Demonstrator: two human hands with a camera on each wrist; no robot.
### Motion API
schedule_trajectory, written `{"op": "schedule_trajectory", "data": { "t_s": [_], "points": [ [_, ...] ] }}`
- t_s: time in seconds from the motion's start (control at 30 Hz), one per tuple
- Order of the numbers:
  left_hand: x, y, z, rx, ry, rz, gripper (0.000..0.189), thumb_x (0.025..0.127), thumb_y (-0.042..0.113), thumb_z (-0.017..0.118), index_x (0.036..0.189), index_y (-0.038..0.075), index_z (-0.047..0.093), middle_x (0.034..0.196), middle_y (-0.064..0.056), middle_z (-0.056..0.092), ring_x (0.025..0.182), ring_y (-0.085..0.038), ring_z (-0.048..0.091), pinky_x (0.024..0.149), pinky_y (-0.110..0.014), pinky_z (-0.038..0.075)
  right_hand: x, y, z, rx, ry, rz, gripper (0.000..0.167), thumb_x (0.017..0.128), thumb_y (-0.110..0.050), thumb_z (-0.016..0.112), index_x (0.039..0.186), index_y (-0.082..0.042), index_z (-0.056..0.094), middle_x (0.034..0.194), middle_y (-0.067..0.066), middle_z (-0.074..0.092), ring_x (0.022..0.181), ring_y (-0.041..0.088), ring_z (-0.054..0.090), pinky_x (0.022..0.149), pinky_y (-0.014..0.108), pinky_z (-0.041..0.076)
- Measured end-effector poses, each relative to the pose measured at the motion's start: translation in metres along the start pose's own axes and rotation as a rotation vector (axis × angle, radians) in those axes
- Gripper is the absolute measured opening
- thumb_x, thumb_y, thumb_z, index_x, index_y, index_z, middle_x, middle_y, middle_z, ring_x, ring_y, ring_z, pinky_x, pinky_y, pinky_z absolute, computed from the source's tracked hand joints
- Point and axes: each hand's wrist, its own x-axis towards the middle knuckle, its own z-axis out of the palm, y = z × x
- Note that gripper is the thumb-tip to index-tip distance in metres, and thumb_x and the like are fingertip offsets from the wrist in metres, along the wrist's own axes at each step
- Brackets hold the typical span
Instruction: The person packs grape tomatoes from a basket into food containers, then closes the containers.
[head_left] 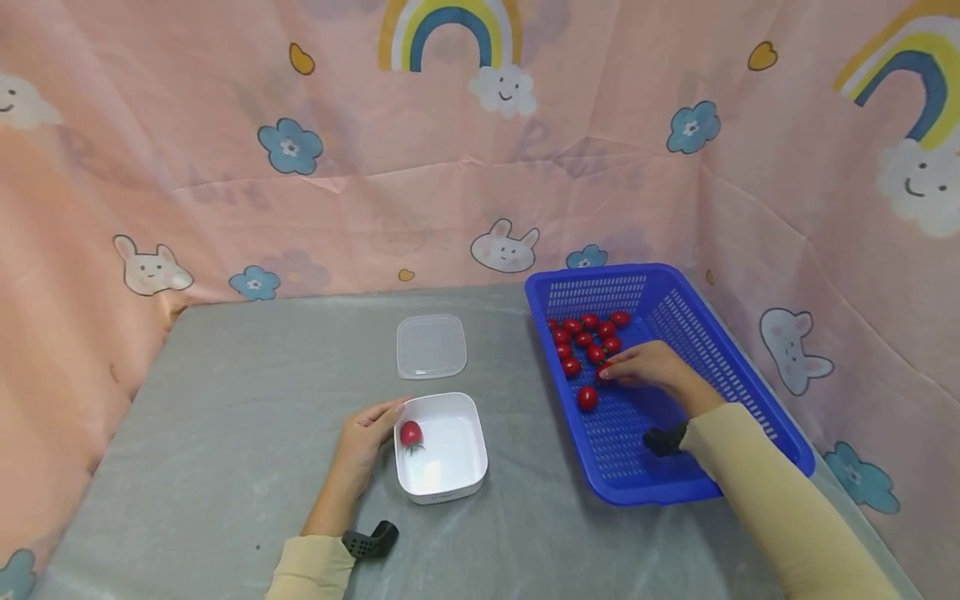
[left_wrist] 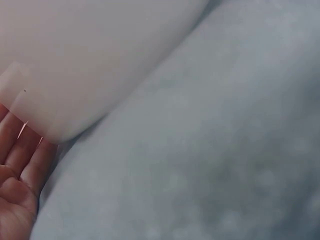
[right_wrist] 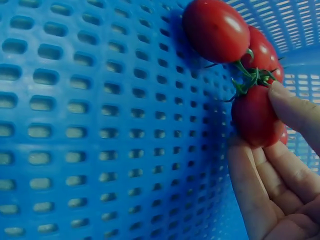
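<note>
My right hand (head_left: 648,367) reaches into the blue plastic basket (head_left: 611,467) and pinches a cherry tomato (right_wrist: 257,115) between thumb and fingers. Green stem leaves top that tomato in the right wrist view, and other red tomatoes (right_wrist: 216,31) lie right beside it. On the left, my left hand (head_left: 363,442) holds a square white container (head_left: 450,450) at its left side, close to the far corner. The left wrist view shows the fingers (left_wrist: 31,155) against the container's outer wall. Inside the container, one cherry tomato (head_left: 410,433) lies near the left wall.
A translucent square lid (head_left: 431,346) lies flat behind the container on the grey tabletop (head_left: 247,433). Several more tomatoes (head_left: 583,339) are gathered toward the basket's far left. A patterned pink curtain (head_left: 420,200) hangs behind and along both sides.
</note>
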Motion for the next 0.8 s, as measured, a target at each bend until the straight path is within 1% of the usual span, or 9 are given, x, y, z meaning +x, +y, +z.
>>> {"op": "schedule_trajectory", "data": {
  "t_s": [0.1,0.23,0.3,0.4,0.5,0.57,0.73,0.8],
  "points": [
    [0.000,0.000,0.000,0.001,0.005,0.006,0.032,0.095,0.015,0.065,0.117,-0.007,0.069,0.111,0.000,0.075,0.100,0.002,0.065,0.087,-0.016,0.052,-0.002,-0.004,-0.002,0.040,0.001,0.005,0.058,0.087,-0.031,0.077,0.126,0.009,0.062,0.116,0.018,0.073,0.106,0.025,0.072,0.099,0.043,0.053],
    [0.000,0.000,0.000,0.007,0.009,-0.008,0.031,0.095,0.015,0.065,0.117,-0.007,0.069,0.113,-0.003,0.075,0.100,0.001,0.065,0.087,-0.017,0.052,-0.006,-0.011,-0.004,0.108,0.003,-0.007,0.063,0.089,-0.033,0.074,0.135,0.006,0.057,0.124,0.016,0.070,0.113,0.024,0.069,0.108,0.047,0.045],
    [0.001,0.000,0.000,0.014,0.010,-0.013,0.031,0.095,0.016,0.065,0.117,-0.006,0.069,0.115,-0.005,0.074,0.100,0.002,0.064,0.087,-0.017,0.052,-0.009,-0.015,-0.005,0.137,0.004,-0.018,0.063,0.090,-0.035,0.073,0.137,0.004,0.055,0.131,0.016,0.066,0.117,0.024,0.067,0.110,0.046,0.043],
    [0.001,0.001,0.000,0.011,0.007,-0.022,0.030,0.095,0.015,0.064,0.117,-0.005,0.070,0.117,-0.007,0.074,0.101,0.002,0.065,0.087,-0.016,0.052,-0.014,-0.022,-0.007,0.178,-0.005,-0.037,0.067,0.091,-0.039,0.071,0.141,0.002,0.051,0.140,0.020,0.058,0.126,0.029,0.061,0.113,0.048,0.039],
    [0.001,0.001,0.000,0.010,0.003,-0.020,0.030,0.096,0.015,0.063,0.118,-0.005,0.069,0.118,-0.008,0.073,0.101,0.003,0.065,0.087,-0.016,0.052,-0.020,-0.032,-0.009,0.207,-0.018,-0.044,0.071,0.090,-0.043,0.071,0.144,-0.002,0.050,0.145,0.021,0.053,0.132,0.032,0.056,0.115,0.051,0.035],
    [0.001,0.001,0.000,0.013,0.004,-0.016,0.031,0.095,0.015,0.063,0.118,-0.005,0.069,0.117,-0.008,0.073,0.101,0.003,0.065,0.087,-0.016,0.052,-0.024,-0.038,-0.010,0.220,-0.023,-0.054,0.071,0.089,-0.044,0.071,0.145,-0.005,0.050,0.147,0.021,0.051,0.132,0.030,0.056,0.116,0.051,0.034],
    [0.000,0.000,0.000,0.020,0.005,-0.003,0.031,0.095,0.016,0.064,0.117,-0.006,0.069,0.116,-0.008,0.074,0.101,0.002,0.065,0.087,-0.017,0.052,-0.034,-0.054,-0.006,0.253,-0.016,-0.106,0.069,0.089,-0.041,0.073,0.144,-0.006,0.052,0.147,0.020,0.052,0.119,0.016,0.065,0.116,0.048,0.035],
    [0.000,0.000,0.000,0.019,0.006,0.000,0.031,0.096,0.016,0.064,0.117,-0.006,0.069,0.117,-0.009,0.074,0.101,0.002,0.065,0.087,-0.017,0.052,-0.037,-0.060,-0.003,0.256,-0.016,-0.129,0.067,0.089,-0.040,0.073,0.143,-0.006,0.053,0.146,0.019,0.053,0.118,0.014,0.065,0.116,0.048,0.035]
  ]
}}
